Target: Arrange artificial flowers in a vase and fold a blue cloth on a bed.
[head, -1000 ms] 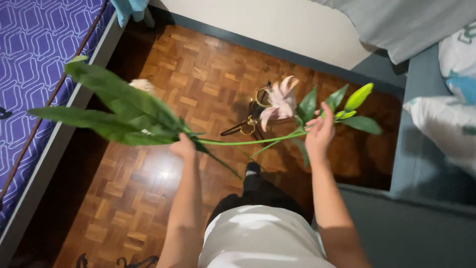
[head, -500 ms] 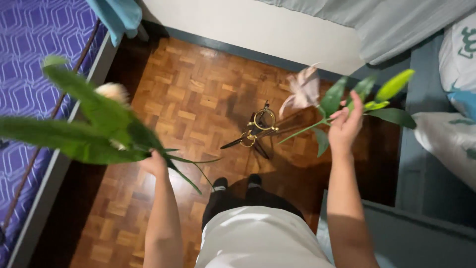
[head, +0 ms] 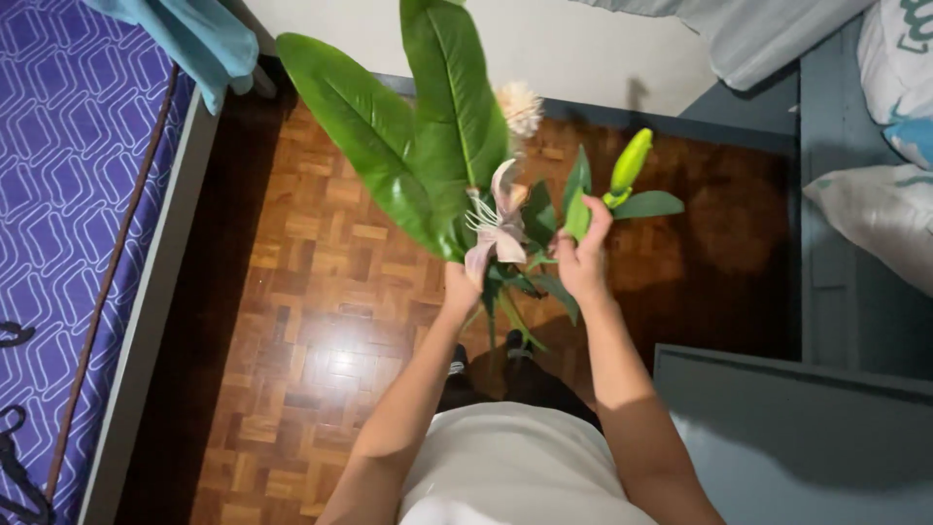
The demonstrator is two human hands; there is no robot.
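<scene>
light: dim, warm – floor (head: 330, 360) glare | shadows: right | focus: soft

Single head cam, worn by person, looked steeply down from above, hands close, parquet floor (head: 321, 292) farther below.

Leaves (head: 418, 136) rise toward 12 o'clock above the left hand (head: 460, 289); lily (head: 496, 228) between both hands; bud (head: 630, 163) above the right hand (head: 581, 261); mattress (head: 68, 194) at 9 o'clock; pillows (head: 889, 126) at 2 o'clock.
</scene>
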